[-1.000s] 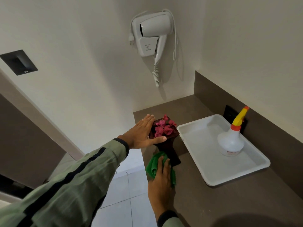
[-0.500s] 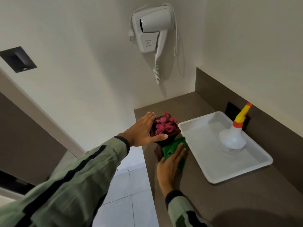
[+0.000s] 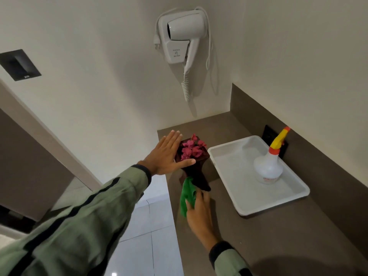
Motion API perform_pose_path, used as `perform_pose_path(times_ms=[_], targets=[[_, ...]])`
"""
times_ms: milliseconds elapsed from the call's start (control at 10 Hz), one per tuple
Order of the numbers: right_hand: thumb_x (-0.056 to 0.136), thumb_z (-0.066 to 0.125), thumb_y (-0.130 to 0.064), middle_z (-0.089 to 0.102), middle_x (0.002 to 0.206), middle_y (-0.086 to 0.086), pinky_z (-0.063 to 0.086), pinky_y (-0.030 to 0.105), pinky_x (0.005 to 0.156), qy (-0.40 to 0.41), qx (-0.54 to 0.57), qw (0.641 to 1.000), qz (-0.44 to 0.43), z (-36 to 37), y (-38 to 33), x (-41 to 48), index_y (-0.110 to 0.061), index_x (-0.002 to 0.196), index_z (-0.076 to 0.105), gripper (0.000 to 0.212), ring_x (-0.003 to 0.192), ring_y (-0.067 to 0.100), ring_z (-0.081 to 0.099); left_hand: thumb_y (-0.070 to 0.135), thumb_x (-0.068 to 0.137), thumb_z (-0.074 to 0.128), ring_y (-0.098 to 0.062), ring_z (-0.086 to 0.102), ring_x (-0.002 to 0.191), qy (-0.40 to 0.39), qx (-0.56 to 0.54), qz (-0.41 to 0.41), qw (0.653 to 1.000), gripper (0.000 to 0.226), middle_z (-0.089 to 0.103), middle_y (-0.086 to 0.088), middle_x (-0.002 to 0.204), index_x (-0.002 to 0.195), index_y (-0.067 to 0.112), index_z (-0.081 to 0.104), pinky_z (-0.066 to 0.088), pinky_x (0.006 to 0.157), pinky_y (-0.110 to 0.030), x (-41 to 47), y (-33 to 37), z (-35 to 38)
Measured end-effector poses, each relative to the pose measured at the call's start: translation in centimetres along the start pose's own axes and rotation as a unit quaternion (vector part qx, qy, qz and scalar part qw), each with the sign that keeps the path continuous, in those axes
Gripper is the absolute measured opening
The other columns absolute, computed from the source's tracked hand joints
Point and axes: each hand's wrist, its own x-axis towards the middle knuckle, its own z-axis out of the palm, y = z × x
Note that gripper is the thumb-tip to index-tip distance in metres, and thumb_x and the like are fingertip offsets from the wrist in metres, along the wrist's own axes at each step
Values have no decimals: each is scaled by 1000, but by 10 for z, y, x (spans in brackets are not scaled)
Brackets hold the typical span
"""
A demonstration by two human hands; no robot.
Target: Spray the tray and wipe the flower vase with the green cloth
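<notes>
Against tapered dark vase (image 3: pixel 196 176): crumpled green cloth (image 3: pixel 187 196).

Left hand (image 3: pixel 167 154) reaches toward 12 o'clock, flat, fingers spread. Right hand (image 3: pixel 200 211), at 5 o'clock from it, lies palm-down with fingers curled.

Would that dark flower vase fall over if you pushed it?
Probably fairly easily. The vase flares wide at the flowers and narrows toward its base, so it looks top-heavy. The left hand lies flat against its rim, seemingly steadying it while the right hand presses the green cloth low down.
</notes>
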Motion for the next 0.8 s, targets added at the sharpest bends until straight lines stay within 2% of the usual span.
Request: perform_pose_path(times_ms=[100,200,300,400,500,600,700,800], targets=[[85,70,-20,62,118,7,48,29,84,27,71,995,61,-48,-1,7,-12,122,55,41,104,26,62,65,91,38,-17,5,151,168,-138,-47,975,81,14,-3,163,153,18,15,9,123,-39,-42,27,10],[81,67,-1,73,96,17,56,35,69,-19,298,942,153,-96,3,23,-7,101,66,22,83,30,70,58,91,47,-1,47,122,276,-259,-87,921,46,55,19,128,130,33,49,39,101,-17,-100,65,45],[82,54,1,74,97,19,56,42,76,-90,403,896,161,-165,13,40,-8,100,71,26,85,31,70,71,84,44,4,64,91,160,-507,-204,822,41,66,21,101,108,41,58,46,66,-8,-105,136,66],[83,53,-1,71,112,21,49,50,94,-113,418,888,156,-187,29,57,-7,111,68,32,103,37,65,52,87,59,-6,69,85,61,-636,-263,723,45,66,-1,113,124,29,46,57,70,-23,-68,165,81],[84,61,0,67,113,28,58,47,82,-34,352,917,183,-204,50,77,-1,110,64,26,100,39,66,25,87,70,-27,67,99,82,-626,-257,732,54,63,-18,121,131,14,40,57,87,-43,-20,191,90],[79,74,-8,65,110,25,57,44,80,51,138,972,182,-212,70,94,-2,106,57,32,96,37,64,26,92,63,-33,65,103,68,-473,-230,848,40,66,-18,115,127,13,47,53,85,-38,6,206,110],[78,76,-22,64,110,19,50,39,82,3,-180,975,127,-205,82,98,-6,105,54,38,102,34,60,34,94,49,-35,53,113,43,-143,-165,975,38,62,-14,121,128,17,51,44,90,-41,3,206,123],[82,70,-32,56,118,14,47,42,89,-15,-418,908,28,-196,85,96,-12,112,50,41,109,33,55,31,85,55,-32,56,104,118,-56,-77,988,39,62,-10,119,122,18,57,47,81,-42,-6,207,125]])
